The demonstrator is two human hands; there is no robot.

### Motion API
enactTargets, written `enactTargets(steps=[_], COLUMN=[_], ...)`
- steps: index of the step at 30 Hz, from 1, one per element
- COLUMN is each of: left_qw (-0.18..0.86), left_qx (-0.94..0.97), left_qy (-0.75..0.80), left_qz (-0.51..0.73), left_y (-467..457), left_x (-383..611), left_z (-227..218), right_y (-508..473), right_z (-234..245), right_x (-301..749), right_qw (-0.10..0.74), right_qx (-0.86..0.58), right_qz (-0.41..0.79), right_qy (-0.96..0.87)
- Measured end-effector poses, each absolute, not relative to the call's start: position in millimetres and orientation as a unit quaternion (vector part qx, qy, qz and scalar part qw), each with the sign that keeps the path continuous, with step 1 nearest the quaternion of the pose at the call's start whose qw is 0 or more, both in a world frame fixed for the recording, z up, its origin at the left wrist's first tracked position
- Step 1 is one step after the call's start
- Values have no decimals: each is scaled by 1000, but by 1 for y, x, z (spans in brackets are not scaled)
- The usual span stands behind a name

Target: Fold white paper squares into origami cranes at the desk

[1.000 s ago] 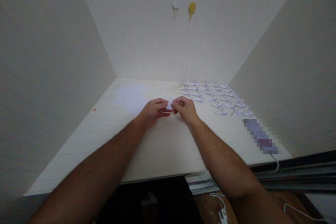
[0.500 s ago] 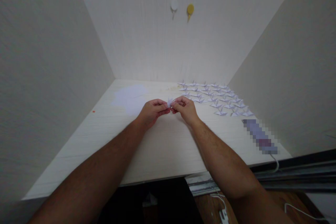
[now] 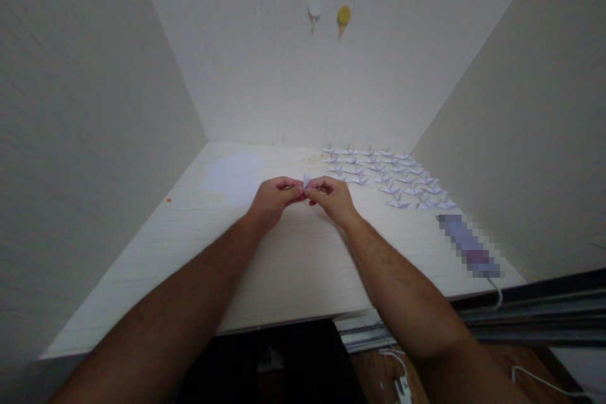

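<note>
Between my two hands is a small folded white paper piece (image 3: 307,180), its pointed tips standing up above my fingers. My left hand (image 3: 279,197) pinches it from the left between thumb and fingers. From the right, my right hand (image 3: 330,196) grips it the same way, its thumb close to the left thumb. Most of the folded paper is hidden by the fingertips. Several white paper cranes (image 3: 398,189) stand in rows on the table to the right of and behind my right hand. Loose white paper (image 3: 231,173) lies spread to the left, behind my left hand.
The pale table (image 3: 293,265) meets walls on three sides. A blurred-out flat object (image 3: 468,246) with a white cable lies at its right edge. A small orange spot (image 3: 169,200) is at the left. A white hook (image 3: 314,11) and a yellow hook (image 3: 344,14) are on the back wall.
My right hand has shifted slightly left and its thumb has come closer to the left thumb, covering more of the folded paper. The cranes and loose paper stay in place.
</note>
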State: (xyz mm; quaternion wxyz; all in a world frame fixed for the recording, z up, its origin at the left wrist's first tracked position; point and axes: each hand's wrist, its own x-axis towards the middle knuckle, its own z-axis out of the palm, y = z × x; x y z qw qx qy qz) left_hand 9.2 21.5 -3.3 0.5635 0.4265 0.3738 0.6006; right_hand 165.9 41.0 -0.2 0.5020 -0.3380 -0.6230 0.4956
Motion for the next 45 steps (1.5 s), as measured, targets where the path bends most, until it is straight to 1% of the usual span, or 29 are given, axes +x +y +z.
enactTargets(steps=[8, 13, 24, 27, 32, 36, 40, 45], left_qw=[538, 504, 492, 456, 346, 268, 225, 198], left_qx=[452, 461, 472, 488, 538, 555, 569, 578], left_qy=[397, 432, 445, 465, 523, 548, 553, 548], left_qz=[590, 589, 581, 581, 564, 566, 565, 572], left_y=[20, 24, 24, 19, 10, 9, 8, 8], left_x=[10, 8, 8, 12, 18, 22, 24, 25], left_z=[0, -2, -1, 4, 14, 11, 8, 7], right_y=[41, 42, 42, 44, 46, 44, 43, 45], right_z=[-1, -1, 0, -2, -4, -2, -3, -6], right_x=[165, 164, 165, 165, 164, 162, 161, 161], right_qw=[500, 496, 495, 500, 522, 526, 523, 535], right_qx=[-354, -354, -354, -365, -378, -386, -396, -388], right_qz=[460, 450, 428, 423, 398, 390, 381, 363], right_qy=[-642, -653, -668, -662, -653, -649, -651, -657])
